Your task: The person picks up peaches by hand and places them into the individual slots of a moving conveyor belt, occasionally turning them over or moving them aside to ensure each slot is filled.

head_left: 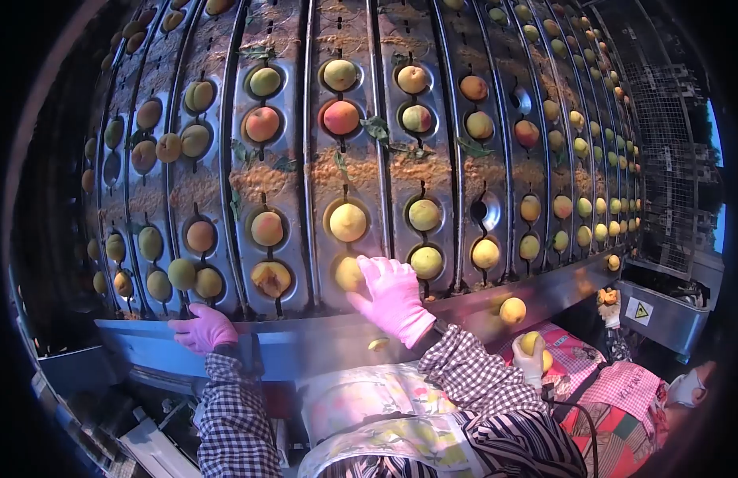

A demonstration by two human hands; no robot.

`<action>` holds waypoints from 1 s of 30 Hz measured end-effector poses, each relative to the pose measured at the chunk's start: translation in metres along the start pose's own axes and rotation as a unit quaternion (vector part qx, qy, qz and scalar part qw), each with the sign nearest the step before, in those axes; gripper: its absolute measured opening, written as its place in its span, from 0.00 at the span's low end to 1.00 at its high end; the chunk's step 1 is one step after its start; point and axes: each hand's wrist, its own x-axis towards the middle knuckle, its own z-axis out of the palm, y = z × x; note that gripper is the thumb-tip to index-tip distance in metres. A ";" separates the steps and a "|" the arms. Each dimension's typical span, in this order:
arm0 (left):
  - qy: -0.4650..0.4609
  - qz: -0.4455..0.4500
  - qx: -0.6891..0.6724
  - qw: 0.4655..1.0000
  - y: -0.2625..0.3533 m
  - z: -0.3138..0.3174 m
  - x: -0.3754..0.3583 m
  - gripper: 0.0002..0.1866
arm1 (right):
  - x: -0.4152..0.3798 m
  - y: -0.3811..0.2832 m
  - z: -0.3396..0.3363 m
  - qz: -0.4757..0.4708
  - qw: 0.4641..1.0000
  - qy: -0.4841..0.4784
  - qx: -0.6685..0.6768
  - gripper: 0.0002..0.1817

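Note:
My right hand (394,301), in a pink glove, has its fingers and thumb around the right side of a yellow peach (349,273) in a front cup of the metal tray conveyor. Directly above that peach, another yellow peach (347,222) sits in its cup. My left hand (203,328), also pink-gloved, lies over the conveyor's front metal ledge (277,354) with its fingers apart and nothing in it. Near it are a peach with broken, browned flesh (271,279), a yellowish peach (208,282) and a greenish peach (182,274).
Rows of cups hold many peaches, with pulp (341,166) and leaves (375,129) between them. An empty cup (486,211) lies to the right. A co-worker's gloved hand (527,366) holds yellow peaches; another gloved hand (610,311) holds orange fruit beside a metal box (664,315) with a warning label.

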 end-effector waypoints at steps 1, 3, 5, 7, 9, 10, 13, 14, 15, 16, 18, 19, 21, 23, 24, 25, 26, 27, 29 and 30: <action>-0.002 0.001 0.001 1.000 -0.002 0.000 0.003 0.42 | -0.001 -0.003 0.001 0.005 1.000 0.016 0.006 0.34; -0.007 0.006 0.000 1.000 -0.003 0.003 0.010 0.42 | -0.002 -0.005 0.001 0.022 1.000 0.009 -0.004 0.34; -0.017 0.005 -0.002 1.000 -0.003 -0.001 0.015 0.42 | -0.002 -0.006 0.004 0.036 0.999 0.011 -0.016 0.34; -0.005 0.006 0.009 1.000 -0.004 0.002 0.024 0.42 | -0.001 -0.009 0.006 0.048 0.999 0.007 -0.019 0.34; -0.005 0.003 0.008 1.000 -0.005 0.003 0.035 0.42 | -0.001 -0.013 0.006 0.063 0.998 0.001 -0.020 0.34; -0.008 0.000 0.012 1.000 -0.007 0.004 0.042 0.42 | -0.003 -0.012 0.007 0.064 0.998 0.013 -0.022 0.33; 0.008 0.005 0.015 1.000 -0.012 0.006 0.061 0.41 | -0.004 -0.017 0.008 0.077 0.996 0.032 -0.008 0.34; 0.003 0.002 0.016 1.000 -0.011 0.005 0.067 0.41 | -0.004 -0.019 0.008 0.080 0.996 0.041 -0.008 0.34; -0.001 -0.002 0.026 1.000 -0.012 0.006 0.075 0.41 | -0.005 -0.020 0.011 0.087 0.995 0.043 -0.009 0.34; -0.010 -0.021 0.038 0.999 -0.009 0.003 0.079 0.40 | -0.005 -0.022 0.014 0.093 0.995 0.047 -0.011 0.34; -0.011 -0.023 0.035 0.999 -0.014 0.007 0.098 0.40 | -0.006 -0.020 0.017 0.095 0.994 0.052 -0.017 0.33; -0.014 -0.027 0.026 0.999 -0.010 0.005 0.104 0.40 | -0.005 -0.019 0.018 0.096 0.994 0.048 -0.019 0.33; -0.005 -0.024 0.033 0.999 -0.013 0.006 0.115 0.39 | -0.005 -0.024 0.012 0.106 0.994 0.036 -0.016 0.33; -0.009 -0.025 0.049 0.998 -0.014 0.009 0.125 0.39 | -0.008 -0.024 0.020 0.116 0.992 0.052 -0.009 0.34; -0.011 -0.029 0.059 0.998 -0.015 0.006 0.127 0.39 | -0.008 -0.025 0.022 0.119 0.991 0.057 -0.005 0.34; -0.012 -0.027 0.055 0.998 -0.016 0.006 0.131 0.39 | -0.007 -0.026 0.020 0.125 0.991 0.054 -0.006 0.35; -0.009 -0.028 0.047 0.998 -0.017 0.009 0.135 0.39 | -0.006 -0.027 0.015 0.131 0.991 0.040 -0.001 0.34; -0.004 -0.027 0.040 0.999 -0.020 0.013 0.139 0.39 | -0.003 -0.030 0.006 0.138 0.990 0.026 0.004 0.34; 0.004 -0.022 0.035 0.999 -0.018 0.020 0.146 0.39 | 0.004 -0.033 -0.014 0.143 0.989 0.017 0.035 0.34; 0.007 -0.019 0.042 0.999 -0.019 0.025 0.148 0.40 | 0.012 -0.034 -0.026 0.164 0.983 0.042 0.074 0.33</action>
